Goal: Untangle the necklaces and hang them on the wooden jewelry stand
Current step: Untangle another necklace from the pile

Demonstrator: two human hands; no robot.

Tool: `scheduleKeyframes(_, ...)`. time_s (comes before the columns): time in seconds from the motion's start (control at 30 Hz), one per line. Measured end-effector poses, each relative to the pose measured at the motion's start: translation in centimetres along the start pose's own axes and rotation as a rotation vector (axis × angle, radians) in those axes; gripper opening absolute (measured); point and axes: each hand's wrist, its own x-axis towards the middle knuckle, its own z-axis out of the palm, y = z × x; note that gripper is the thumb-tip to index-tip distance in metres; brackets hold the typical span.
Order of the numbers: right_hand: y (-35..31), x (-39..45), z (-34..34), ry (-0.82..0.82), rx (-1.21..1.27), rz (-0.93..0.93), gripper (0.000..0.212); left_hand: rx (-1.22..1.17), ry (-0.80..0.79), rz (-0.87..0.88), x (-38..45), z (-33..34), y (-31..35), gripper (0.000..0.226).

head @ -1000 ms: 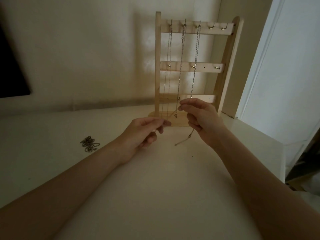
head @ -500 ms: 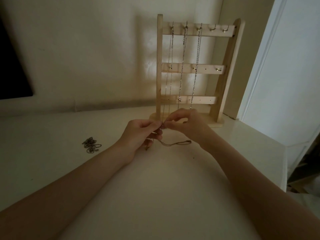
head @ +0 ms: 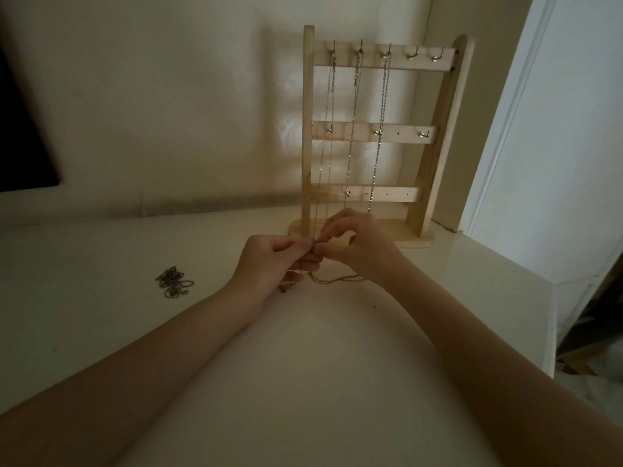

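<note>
thin dark necklace pinched between fingertips of left hand and right hand, slack trailed on white table, wooden jewelry stand just behind, three chains hung from top hooks, tangled pile laid apart at left

The jewelry stand is pale, unpainted wood with a smooth matt face, and small shiny metal hooks sit in its rails. Three fine metal chains on it glint silver, while the heap of chain looks duller, brassy metal. The tabletop is smooth, off-white and faintly glossy
</note>
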Motion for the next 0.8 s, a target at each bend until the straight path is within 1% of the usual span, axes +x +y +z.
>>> scheduleKeyframes(0.07, -0.1, -0.2, 0.0, 0.001, 0.07, 0.031, 0.008, -0.005, -0.015, 0.004, 0.0, 0.0, 0.1, 0.016)
scheduleKeyframes(0.13, -0.2, -0.3, -0.2, -0.015, 0.137, 0.079, 0.014, -0.018, -0.025, 0.009, 0.0, -0.1, 0.2, 0.014)
scheduleKeyframes(0.17, -0.2, -0.3, -0.3, -0.04, 0.183, 0.103, 0.015, -0.026, -0.028, 0.011, 0.0, -0.2, 0.3, 0.013)
scheduleKeyframes(0.3, -0.1, -0.6, -0.9, -0.203, 0.46, 0.197, 0.006, -0.023, -0.031, 0.022, 0.0, -0.4, 0.4, 0.013)
scheduleKeyframes(0.4, -0.1, -0.7, -1.0, -0.268, 0.625, 0.236, 0.016, -0.044, -0.017, 0.012, -0.1, 0.0, 0.4, 0.014)
scheduleKeyframes(0.47, -0.3, -0.6, -1.1, -0.255, 0.72, 0.249, 0.02, -0.116, 0.012, -0.026, 0.1, 0.1, 0.5, 0.015)
scheduleKeyframes(0.6, -0.5, -0.6, -1.3, -0.2, 0.822, 0.293, 0.024, -0.255, 0.056, -0.101, 0.5, -0.4, 0.7, 0.018)
scheduleKeyframes(0.7, -0.6, -0.6, -1.4, -0.186, 0.861, 0.305, 0.024, -0.272, 0.095, -0.127, 0.8, -0.5, 0.6, 0.02)
scheduleKeyframes(0.8, -0.4, -0.6, -1.6, -0.099, 0.932, 0.311, 0.02, -0.293, 0.204, -0.141, 1.1, -0.6, 0.3, 0.018)
